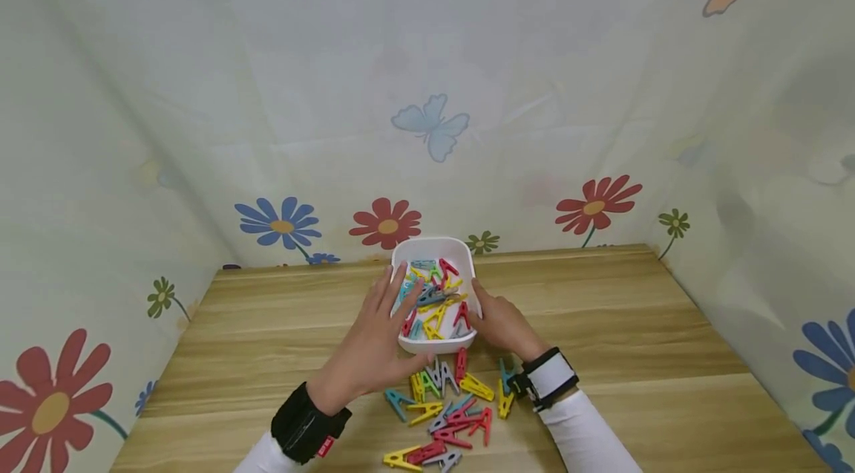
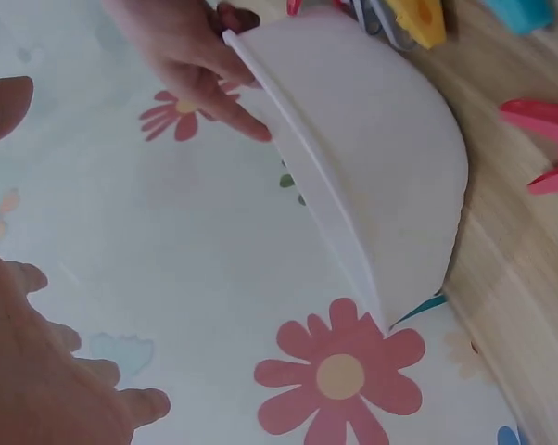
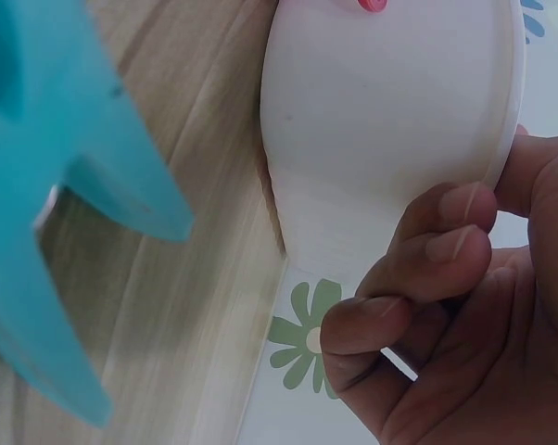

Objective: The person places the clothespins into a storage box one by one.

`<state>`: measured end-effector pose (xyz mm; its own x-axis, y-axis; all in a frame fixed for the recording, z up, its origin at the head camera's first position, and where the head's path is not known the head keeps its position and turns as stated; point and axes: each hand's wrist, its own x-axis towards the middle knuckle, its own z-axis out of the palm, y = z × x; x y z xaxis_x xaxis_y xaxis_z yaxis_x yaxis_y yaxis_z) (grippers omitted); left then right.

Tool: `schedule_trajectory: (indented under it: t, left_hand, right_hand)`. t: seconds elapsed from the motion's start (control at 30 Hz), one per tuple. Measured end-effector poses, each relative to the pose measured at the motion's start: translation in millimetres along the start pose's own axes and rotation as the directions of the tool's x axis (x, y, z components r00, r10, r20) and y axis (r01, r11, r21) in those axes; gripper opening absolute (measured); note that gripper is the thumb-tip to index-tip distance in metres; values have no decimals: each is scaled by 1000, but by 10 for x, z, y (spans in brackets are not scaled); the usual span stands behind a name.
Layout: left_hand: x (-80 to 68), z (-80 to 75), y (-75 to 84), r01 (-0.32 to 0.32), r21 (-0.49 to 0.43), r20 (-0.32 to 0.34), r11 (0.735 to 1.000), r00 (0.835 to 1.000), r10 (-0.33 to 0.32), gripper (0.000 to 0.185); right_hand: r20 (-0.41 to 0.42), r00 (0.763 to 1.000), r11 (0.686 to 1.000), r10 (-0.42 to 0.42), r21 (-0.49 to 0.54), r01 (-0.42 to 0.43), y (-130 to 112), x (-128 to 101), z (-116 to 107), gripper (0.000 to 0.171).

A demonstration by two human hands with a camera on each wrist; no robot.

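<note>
A white plastic tub [image 1: 437, 346] holding several coloured clothespins [image 1: 436, 321] stands toward the back of the table. My right hand [image 1: 505, 322] pinches its right rim, the thumb at the inside and the other fingers bent against the outer wall, as the right wrist view shows. Above the tub's left side my left hand [image 1: 374, 339] is spread, its fingers extended and overlapping the rim in the head view. In the left wrist view the left hand [image 2: 47, 362] appears apart from the tub [image 2: 381, 139], with nothing in its fingers.
More loose clothespins [image 1: 461, 421] in red, yellow, grey, teal and green lie on the wood-grain table [image 1: 287, 310] between the forearms. A teal clothespin [image 3: 84, 167] lies close to the right wrist. A flower-print curtain [image 1: 320, 146] borders the table's back and sides.
</note>
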<state>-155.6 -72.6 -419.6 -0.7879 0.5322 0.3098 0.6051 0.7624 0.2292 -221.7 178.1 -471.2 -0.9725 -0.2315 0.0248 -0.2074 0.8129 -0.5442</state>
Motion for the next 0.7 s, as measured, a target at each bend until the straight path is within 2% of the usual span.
schedule_trajectory:
  t: [0.13,0.33,0.5,0.7]
  left_hand:
    - [-161,16,62,-20,-10,92,1000,996,21,102]
    - [-365,92,151,-49,-41,221,998,974,57,99]
    - [-472,199,179,-83,-97,321,992,941,110,94]
    - [-532,285,135,-23,-152,428,988,899,87,85]
  right_hand:
    - [9,1000,1000,10,-4,-10,4,7,-6,67]
    - [12,1000,1000,8,9,-8,9,5,-3,67]
    - [7,1000,1000,-12,21,12,17,1,0,67]
    - [20,1000,1000,-3,16,3,22,14,0,68]
